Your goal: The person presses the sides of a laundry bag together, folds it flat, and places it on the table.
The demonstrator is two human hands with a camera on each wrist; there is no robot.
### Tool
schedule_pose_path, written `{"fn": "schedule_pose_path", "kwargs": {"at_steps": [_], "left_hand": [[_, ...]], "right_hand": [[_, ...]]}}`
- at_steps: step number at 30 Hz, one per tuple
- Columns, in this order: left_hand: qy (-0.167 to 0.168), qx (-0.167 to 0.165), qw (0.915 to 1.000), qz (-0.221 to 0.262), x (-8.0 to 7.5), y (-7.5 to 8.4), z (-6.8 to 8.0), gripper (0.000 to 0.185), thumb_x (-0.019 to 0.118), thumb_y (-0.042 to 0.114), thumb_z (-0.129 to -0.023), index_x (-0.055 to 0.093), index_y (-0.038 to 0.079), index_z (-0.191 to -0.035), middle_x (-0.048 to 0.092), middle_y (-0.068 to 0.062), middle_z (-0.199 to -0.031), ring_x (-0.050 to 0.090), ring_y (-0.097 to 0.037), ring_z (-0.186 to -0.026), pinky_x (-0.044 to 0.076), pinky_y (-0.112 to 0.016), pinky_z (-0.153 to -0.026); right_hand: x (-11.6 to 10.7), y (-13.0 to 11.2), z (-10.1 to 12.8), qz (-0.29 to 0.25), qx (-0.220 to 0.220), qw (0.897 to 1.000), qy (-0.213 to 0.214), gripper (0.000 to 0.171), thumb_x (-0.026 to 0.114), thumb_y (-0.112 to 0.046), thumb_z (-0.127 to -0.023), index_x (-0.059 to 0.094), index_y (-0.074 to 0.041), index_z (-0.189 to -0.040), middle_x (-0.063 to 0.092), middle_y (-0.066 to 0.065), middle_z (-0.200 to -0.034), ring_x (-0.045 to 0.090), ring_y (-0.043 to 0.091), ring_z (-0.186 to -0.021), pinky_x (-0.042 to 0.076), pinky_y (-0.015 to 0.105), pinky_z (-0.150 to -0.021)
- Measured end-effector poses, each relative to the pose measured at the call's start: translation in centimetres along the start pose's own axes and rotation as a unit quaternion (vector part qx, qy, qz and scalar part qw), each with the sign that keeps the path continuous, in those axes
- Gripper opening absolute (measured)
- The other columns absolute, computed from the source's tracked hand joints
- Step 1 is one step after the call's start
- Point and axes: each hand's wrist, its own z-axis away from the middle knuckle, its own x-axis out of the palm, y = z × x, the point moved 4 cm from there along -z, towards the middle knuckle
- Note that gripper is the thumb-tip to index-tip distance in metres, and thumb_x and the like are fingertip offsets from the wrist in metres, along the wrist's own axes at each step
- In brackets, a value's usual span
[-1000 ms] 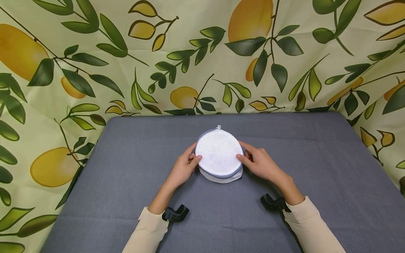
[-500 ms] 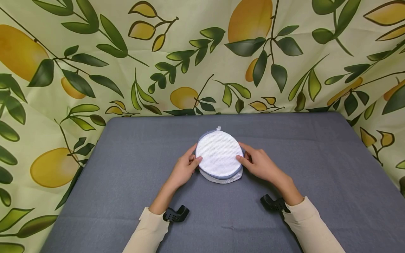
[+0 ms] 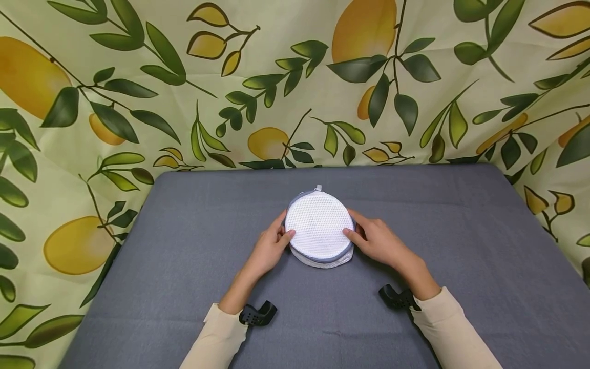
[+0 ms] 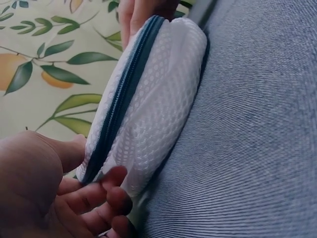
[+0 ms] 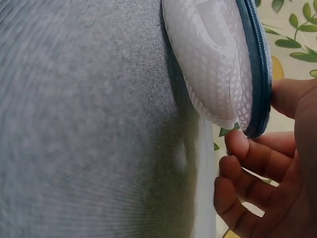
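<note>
A round white mesh bag [image 3: 318,225] with a blue-grey zipper band lies on the grey table [image 3: 184,246], its small pull tab [image 3: 318,187] at the far side. My left hand [image 3: 282,229] grips the bag's left edge, thumb on top and fingers along the side. My right hand [image 3: 356,228] grips the right edge the same way. In the left wrist view the bag [image 4: 153,99] bulges above the cloth, with my left hand [image 4: 94,198] curled at its zipper seam. In the right wrist view my right hand [image 5: 257,163] curls round the bag's [image 5: 213,64] zipper rim.
A lemon-and-leaf printed cloth [image 3: 138,77] hangs behind and beside the table. Black camera mounts [image 3: 255,312] [image 3: 396,297] sit at both wrists. Grey cloth stretches to all sides of the bag.
</note>
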Motion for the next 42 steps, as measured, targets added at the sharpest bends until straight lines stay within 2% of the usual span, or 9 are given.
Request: {"fn": "schedule_pose_path", "kwargs": {"at_steps": [2,5,8,12,18,25,30,35,42], "left_hand": [[0.003,0.001,0.9999,-0.010,-0.1,0.2,0.1,0.060,0.061,0.014,-0.096,0.034,-0.005,-0.145,0.053,-0.004,-0.083,0.043,-0.011,-0.062,0.037,-0.025,-0.055],[0.013,0.015,0.9992,-0.034,-0.2,0.5,0.2,0.063,0.062,0.016,-0.095,0.031,-0.003,-0.147,0.052,-0.010,-0.097,0.048,-0.018,-0.074,0.041,-0.031,-0.066],[0.032,0.051,0.9959,-0.068,-0.2,0.9,0.3,0.066,0.063,0.017,-0.094,0.030,0.000,-0.148,0.047,-0.018,-0.120,0.051,-0.028,-0.103,0.042,-0.043,-0.087],[0.052,0.119,0.9854,-0.111,0.1,1.8,0.4,0.065,0.065,0.017,-0.092,0.034,0.000,-0.146,0.036,-0.019,-0.143,0.035,-0.034,-0.132,0.030,-0.051,-0.104],[0.046,0.180,0.9639,-0.191,1.1,2.4,0.6,0.061,0.066,0.021,-0.092,0.041,0.000,-0.143,0.036,-0.017,-0.148,0.026,-0.034,-0.139,0.025,-0.056,-0.106],[0.015,0.201,0.9468,-0.251,1.9,2.3,0.8,0.056,0.059,0.028,-0.096,0.045,-0.002,-0.140,0.033,-0.015,-0.150,0.019,-0.032,-0.142,0.017,-0.052,-0.111],[-0.001,0.211,0.9357,-0.283,2.4,2.4,1.0,0.055,0.057,0.029,-0.097,0.045,-0.007,-0.138,0.031,-0.020,-0.150,0.017,-0.035,-0.142,0.014,-0.045,-0.113],[-0.026,0.210,0.9312,-0.297,3.0,2.3,1.2,0.052,0.052,0.026,-0.099,0.044,-0.008,-0.138,0.032,-0.018,-0.150,0.019,-0.033,-0.142,0.014,-0.044,-0.113],[-0.036,0.190,0.9320,-0.307,3.5,2.0,1.2,0.050,0.050,0.026,-0.100,0.045,-0.007,-0.137,0.035,-0.017,-0.149,0.021,-0.032,-0.141,0.014,-0.044,-0.113]], "right_hand": [[-0.1,-0.1,0.1,0.006,0.001,1.000,0.008,0.054,0.061,-0.031,-0.095,0.048,-0.002,-0.139,0.059,0.006,-0.088,0.054,0.019,-0.074,0.045,0.038,-0.067],[-0.2,-0.4,0.2,0.015,-0.008,1.000,0.025,0.059,0.060,-0.031,-0.095,0.041,-0.004,-0.144,0.056,0.015,-0.115,0.054,0.028,-0.100,0.044,0.049,-0.083],[-0.2,-0.9,0.2,0.017,-0.029,0.999,0.041,0.062,0.061,-0.029,-0.095,0.036,-0.006,-0.147,0.046,0.017,-0.133,0.046,0.033,-0.119,0.039,0.053,-0.094],[-0.1,-1.4,0.1,0.014,-0.064,0.996,0.054,0.063,0.063,-0.025,-0.094,0.036,-0.004,-0.147,0.034,0.016,-0.148,0.030,0.033,-0.136,0.029,0.054,-0.104],[0.5,-2.0,0.1,0.026,-0.094,0.995,0.036,0.063,0.061,-0.030,-0.095,0.036,-0.004,-0.147,0.026,0.014,-0.154,0.017,0.032,-0.142,0.025,0.058,-0.106],[1.5,-2.5,0.2,0.057,-0.139,0.989,0.005,0.059,0.053,-0.034,-0.099,0.037,-0.003,-0.146,0.023,0.016,-0.155,0.012,0.034,-0.143,0.021,0.055,-0.108],[1.9,-2.9,0.3,0.073,-0.154,0.985,0.008,0.057,0.047,-0.038,-0.101,0.040,-0.001,-0.144,0.026,0.018,-0.153,0.014,0.034,-0.143,0.018,0.050,-0.111],[2.3,-3.1,0.3,0.102,-0.163,0.981,0.021,0.060,0.038,-0.043,-0.102,0.044,0.003,-0.140,0.031,0.020,-0.150,0.021,0.036,-0.140,0.021,0.049,-0.110],[3.0,-3.1,0.3,0.118,-0.156,0.981,0.009,0.052,0.051,-0.030,-0.099,0.045,0.003,-0.140,0.027,0.021,-0.152,0.016,0.036,-0.142,0.019,0.050,-0.111]]}}
